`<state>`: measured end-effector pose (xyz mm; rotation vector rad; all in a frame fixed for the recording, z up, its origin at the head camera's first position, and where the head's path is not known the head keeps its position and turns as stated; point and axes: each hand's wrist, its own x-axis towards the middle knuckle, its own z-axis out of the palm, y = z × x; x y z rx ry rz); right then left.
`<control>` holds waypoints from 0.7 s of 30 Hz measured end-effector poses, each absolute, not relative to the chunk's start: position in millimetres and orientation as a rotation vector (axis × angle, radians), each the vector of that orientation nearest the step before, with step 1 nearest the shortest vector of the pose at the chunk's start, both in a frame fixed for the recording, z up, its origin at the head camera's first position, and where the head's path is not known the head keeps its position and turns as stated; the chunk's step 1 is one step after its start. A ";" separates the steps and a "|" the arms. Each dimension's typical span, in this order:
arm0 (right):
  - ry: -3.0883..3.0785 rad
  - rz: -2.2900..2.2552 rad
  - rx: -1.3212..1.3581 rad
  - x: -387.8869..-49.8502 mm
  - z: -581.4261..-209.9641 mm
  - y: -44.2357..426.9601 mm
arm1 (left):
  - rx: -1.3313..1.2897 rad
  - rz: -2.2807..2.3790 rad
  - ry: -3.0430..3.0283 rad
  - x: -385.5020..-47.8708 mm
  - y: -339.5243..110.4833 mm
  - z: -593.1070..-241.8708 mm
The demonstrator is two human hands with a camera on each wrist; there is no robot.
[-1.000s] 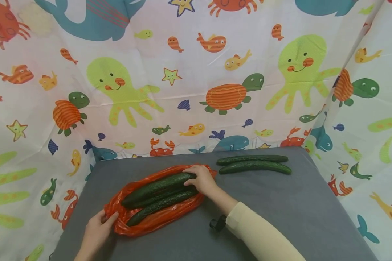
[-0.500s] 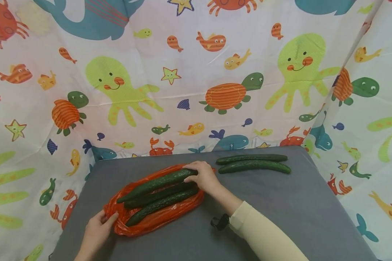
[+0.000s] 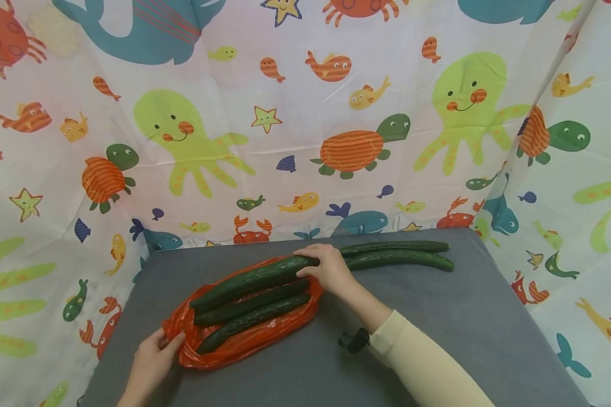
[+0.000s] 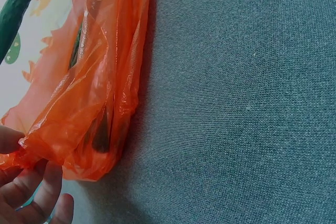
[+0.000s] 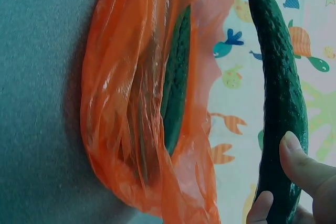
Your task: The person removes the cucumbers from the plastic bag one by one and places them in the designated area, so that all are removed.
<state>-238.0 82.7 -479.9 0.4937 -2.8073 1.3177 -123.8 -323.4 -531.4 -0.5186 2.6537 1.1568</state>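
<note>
An orange plastic bag [image 3: 254,339] lies on the table with its mouth spread; two cucumbers [image 3: 257,322] rest inside it. My left hand [image 3: 153,362] pinches the bag's near left edge; in the left wrist view my left hand [image 4: 34,182] has the crumpled film between thumb and fingers. My right hand [image 3: 333,271] grips the right end of another cucumber [image 3: 254,280], lifted over the bag's far side. In the right wrist view this cucumber [image 5: 281,87] is clear of the bag [image 5: 121,87], with thumb and fingers of my right hand [image 5: 304,182] around it.
Two more cucumbers [image 3: 399,259] lie side by side at the back right of the grey table [image 3: 463,328]. A patterned sea-animal cloth [image 3: 285,141] stands behind the table and along both sides.
My right hand has risen and moved right, lifting the far cucumber away from the other two in the bag. My left hand has stayed at the bag's edge.
</note>
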 end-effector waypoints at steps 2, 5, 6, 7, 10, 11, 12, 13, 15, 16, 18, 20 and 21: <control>-2.805 1.318 0.485 -239.3 -480.2 86.8 | -0.520 1.156 2.651 -123.5 -322.5 -531.1; -2.790 1.313 0.481 -240.8 -480.2 93.6 | -0.518 1.150 2.661 -123.0 -321.5 -531.1; -2.792 1.313 0.475 -241.3 -480.0 96.0 | -0.516 1.147 2.665 -122.8 -321.3 -531.2; -2.791 1.310 0.471 -241.5 -479.9 98.6 | -0.515 1.146 2.667 -122.7 -321.2 -531.4; -2.792 1.289 0.464 -242.1 -479.0 107.1 | -0.517 1.148 2.668 -122.7 -321.0 -532.3; -2.792 1.282 0.460 -242.2 -478.7 109.9 | -0.517 1.148 2.669 -122.8 -321.1 -532.7; -2.792 1.278 0.459 -242.4 -478.3 112.7 | -0.517 1.148 2.668 -122.8 -321.2 -532.9; -2.792 1.274 0.456 -242.6 -478.0 115.4 | -0.520 1.149 2.668 -122.9 -321.2 -533.2; -2.793 1.264 0.449 -242.9 -477.7 120.9 | -0.522 1.150 2.667 -123.0 -321.4 -533.5; -2.796 1.261 0.443 -242.9 -477.5 123.4 | -0.522 1.152 2.665 -123.0 -321.5 -533.8; -2.800 1.256 0.436 -243.1 -477.7 128.2 | -0.522 1.153 2.660 -122.9 -321.7 -534.2; -2.806 1.252 0.423 -242.9 -477.8 132.9 | -0.520 1.151 2.658 -122.5 -322.0 -534.6; -2.810 1.251 0.416 -242.9 -478.1 135.1 | -0.518 1.150 2.659 -122.3 -322.2 -534.8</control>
